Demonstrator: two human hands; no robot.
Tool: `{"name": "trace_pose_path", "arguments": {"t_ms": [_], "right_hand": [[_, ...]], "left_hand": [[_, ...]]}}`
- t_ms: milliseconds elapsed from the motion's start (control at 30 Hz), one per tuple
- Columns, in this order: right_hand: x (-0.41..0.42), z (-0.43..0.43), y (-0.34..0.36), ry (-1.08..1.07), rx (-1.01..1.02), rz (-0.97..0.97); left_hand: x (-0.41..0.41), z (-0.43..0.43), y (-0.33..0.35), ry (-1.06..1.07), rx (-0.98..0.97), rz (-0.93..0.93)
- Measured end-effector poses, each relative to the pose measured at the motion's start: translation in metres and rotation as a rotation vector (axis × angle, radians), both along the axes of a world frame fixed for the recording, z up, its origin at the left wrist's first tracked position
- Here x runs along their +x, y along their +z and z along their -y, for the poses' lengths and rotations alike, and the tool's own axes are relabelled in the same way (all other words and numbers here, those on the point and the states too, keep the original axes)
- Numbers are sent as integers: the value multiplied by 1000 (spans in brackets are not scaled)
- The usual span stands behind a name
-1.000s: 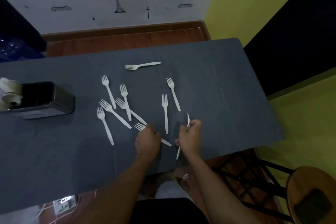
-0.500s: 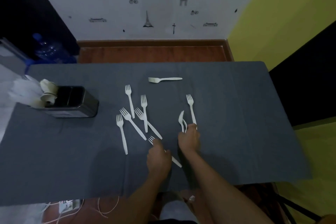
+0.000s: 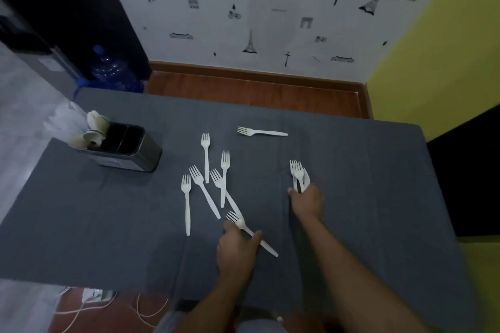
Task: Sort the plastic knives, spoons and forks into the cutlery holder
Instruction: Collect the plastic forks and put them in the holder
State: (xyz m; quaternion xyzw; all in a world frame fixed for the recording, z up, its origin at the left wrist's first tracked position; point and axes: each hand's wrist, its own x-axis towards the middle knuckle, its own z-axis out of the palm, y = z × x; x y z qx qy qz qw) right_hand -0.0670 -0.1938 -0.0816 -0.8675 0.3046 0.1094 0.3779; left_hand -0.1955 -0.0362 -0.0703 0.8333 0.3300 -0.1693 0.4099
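Several white plastic forks lie scattered on the dark grey table (image 3: 365, 197). My right hand (image 3: 307, 199) is closed around a small bunch of forks (image 3: 299, 174), their tines pointing away from me. My left hand (image 3: 235, 249) pinches the handle of one fork (image 3: 250, 232) lying near the table's front. A loose cluster of forks (image 3: 207, 184) lies just left of centre, and a single fork (image 3: 261, 132) rests sideways farther back. The black cutlery holder (image 3: 127, 151) stands at the left, with white spoons in its leftmost compartment; the other compartments look dark.
A blue water bottle (image 3: 108, 67) stands on the floor beyond the table's far left corner. White cables and a power strip (image 3: 94, 296) lie on the floor below the table's front edge. The wooden floor and decorated wall lie behind.
My right hand gathered another fork into its bunch and moved farther back on the table. My left hand has closed on the near fork's handle. The view tilted upward.
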Motion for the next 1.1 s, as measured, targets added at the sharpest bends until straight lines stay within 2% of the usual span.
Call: {"name": "trace_pose_path", "arguments": {"t_ms": [167, 333, 567, 633, 767, 867, 933, 1033, 1100], "right_hand": [[11, 5, -9, 79, 10, -73], [17, -8, 5, 167, 49, -24], [44, -92, -4, 410, 229, -15], [46, -121, 13, 434, 255, -6], [52, -149, 10, 510, 249, -57], [57, -152, -13, 573, 176, -125], [59, -153, -2, 545, 183, -123], [60, -149, 13, 558, 189, -63], [60, -139, 16, 619, 115, -77]], "left_hand": [[6, 6, -4, 2, 39, -15], [12, 17, -5, 30, 37, -28], [-2, 10, 0, 78, 44, -41], [-9, 2, 2, 134, 45, -2], [-21, -20, 2, 309, 41, 118], [-18, -39, -2, 373, 122, 207], [-4, -57, -5, 419, 175, 237], [25, -91, -12, 445, 207, 222], [44, -108, -16, 397, 178, 159]]}}
